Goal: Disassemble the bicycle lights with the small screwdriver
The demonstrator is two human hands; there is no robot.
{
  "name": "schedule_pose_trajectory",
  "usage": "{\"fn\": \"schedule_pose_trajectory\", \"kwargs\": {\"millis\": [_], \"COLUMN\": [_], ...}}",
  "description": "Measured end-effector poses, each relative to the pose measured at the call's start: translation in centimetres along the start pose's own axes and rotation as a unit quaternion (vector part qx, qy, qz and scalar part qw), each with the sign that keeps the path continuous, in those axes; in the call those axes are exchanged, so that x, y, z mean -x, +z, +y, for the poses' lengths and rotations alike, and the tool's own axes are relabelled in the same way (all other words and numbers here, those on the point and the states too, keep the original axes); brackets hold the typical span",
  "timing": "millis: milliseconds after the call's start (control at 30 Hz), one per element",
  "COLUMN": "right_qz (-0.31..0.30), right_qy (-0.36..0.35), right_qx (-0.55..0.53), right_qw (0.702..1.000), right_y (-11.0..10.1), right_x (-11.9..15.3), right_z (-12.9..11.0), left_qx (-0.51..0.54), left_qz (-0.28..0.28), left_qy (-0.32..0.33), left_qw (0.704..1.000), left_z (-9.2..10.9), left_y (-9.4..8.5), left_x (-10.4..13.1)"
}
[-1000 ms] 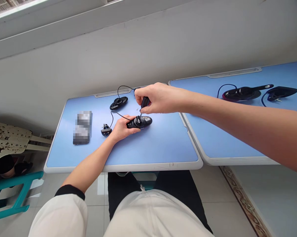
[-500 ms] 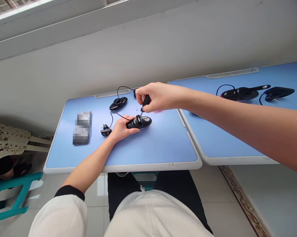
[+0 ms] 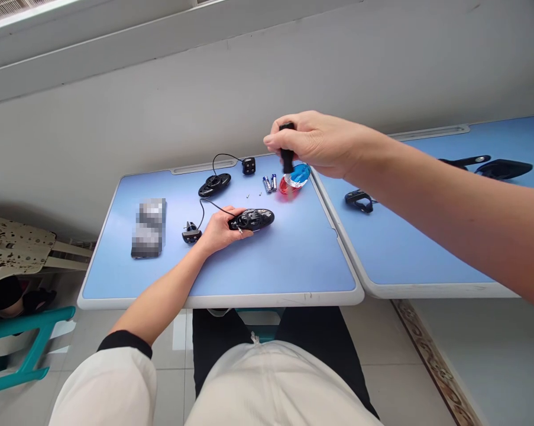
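My left hand [image 3: 217,232] is closed around one end of a black oval device [image 3: 262,219] on the blue tabletop. A thin cable runs from it to a small black button unit [image 3: 191,235] on the left. Near my left thumb a small silvery piece shows, too small to name. My right hand [image 3: 313,142] is raised beyond the device, gripping a screwdriver [image 3: 287,151] by its black handle; its tip is blurred and apart from the device. Below it lies a shiny red and blue oval piece [image 3: 297,177]. Two small screws [image 3: 260,193] lie nearby.
Several batteries [image 3: 270,182] lie at the back. A second black oval device [image 3: 214,184] is cabled to a button box [image 3: 248,166]. A pixelated object [image 3: 148,228] lies left. Another table [image 3: 417,248] adjoins on the right, bearing a black clamp-like part [image 3: 359,200] and other black parts.
My right hand has lifted the screwdriver off the device and moved it up and right, uncovering the batteries and the red and blue piece. My left hand stays on the device.
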State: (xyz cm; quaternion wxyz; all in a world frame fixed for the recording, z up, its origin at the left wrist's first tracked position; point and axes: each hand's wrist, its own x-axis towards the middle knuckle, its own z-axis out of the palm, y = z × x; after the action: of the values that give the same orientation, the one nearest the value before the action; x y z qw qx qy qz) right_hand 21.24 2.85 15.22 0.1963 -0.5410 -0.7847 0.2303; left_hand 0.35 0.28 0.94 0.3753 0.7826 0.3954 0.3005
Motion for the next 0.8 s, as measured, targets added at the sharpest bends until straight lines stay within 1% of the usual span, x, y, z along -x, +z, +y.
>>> {"fn": "schedule_pose_trajectory", "kwargs": {"millis": [33, 100, 133, 200, 267, 367, 467, 533, 600, 700, 767, 800], "right_qz": [-0.001, -0.034, -0.061, -0.111, -0.141, -0.163, -0.166, -0.159, -0.144, -0.086, -0.044, -0.033], "right_qy": [0.016, 0.038, 0.031, -0.01, -0.041, -0.058, -0.066, -0.063, -0.051, -0.015, 0.022, 0.043], "right_qx": [-0.01, -0.032, -0.021, 0.032, 0.101, 0.169, 0.16, 0.132, 0.093, 0.048, 0.032, 0.026], "right_qw": [1.0, 0.998, 0.997, 0.993, 0.984, 0.97, 0.971, 0.976, 0.984, 0.995, 0.998, 0.998], "right_y": [0.2, 1.2, 2.0, 3.8, 5.6, 7.5, 8.5, 8.5, 8.0, 5.9, 4.1, 3.2], "right_x": [0.2, 0.7, 1.1, 1.9, 2.4, 2.8, 2.9, 2.9, 2.9, 2.1, 1.2, 0.7], "right_z": [-0.1, -0.4, -0.6, -1.0, -1.3, -1.3, -0.9, -0.4, 0.2, 1.4, 2.4, 3.0], "left_qx": [-0.003, -0.01, -0.011, -0.01, -0.001, 0.0, -0.008, -0.007, -0.005, -0.006, -0.007, -0.007], "left_qz": [0.002, 0.004, 0.005, 0.006, 0.008, 0.02, 0.025, 0.018, 0.008, 0.0, -0.001, -0.001], "left_qy": [0.0, 0.004, 0.007, 0.017, 0.028, 0.027, 0.016, 0.013, 0.009, -0.003, -0.009, -0.01], "left_qw": [1.0, 1.0, 1.0, 1.0, 1.0, 0.999, 1.0, 1.0, 1.0, 1.0, 1.0, 1.0], "left_z": [-0.1, -0.2, -0.3, -0.5, -0.6, -0.8, -0.7, -0.6, -0.4, -0.3, -0.2, -0.2], "left_y": [0.0, 0.1, 0.1, 0.2, 0.3, 0.4, 0.4, 0.3, 0.2, 0.0, -0.1, -0.1], "left_x": [0.0, 0.0, 0.0, -0.1, -0.1, -0.1, 0.0, 0.0, 0.0, 0.0, 0.0, 0.0]}}
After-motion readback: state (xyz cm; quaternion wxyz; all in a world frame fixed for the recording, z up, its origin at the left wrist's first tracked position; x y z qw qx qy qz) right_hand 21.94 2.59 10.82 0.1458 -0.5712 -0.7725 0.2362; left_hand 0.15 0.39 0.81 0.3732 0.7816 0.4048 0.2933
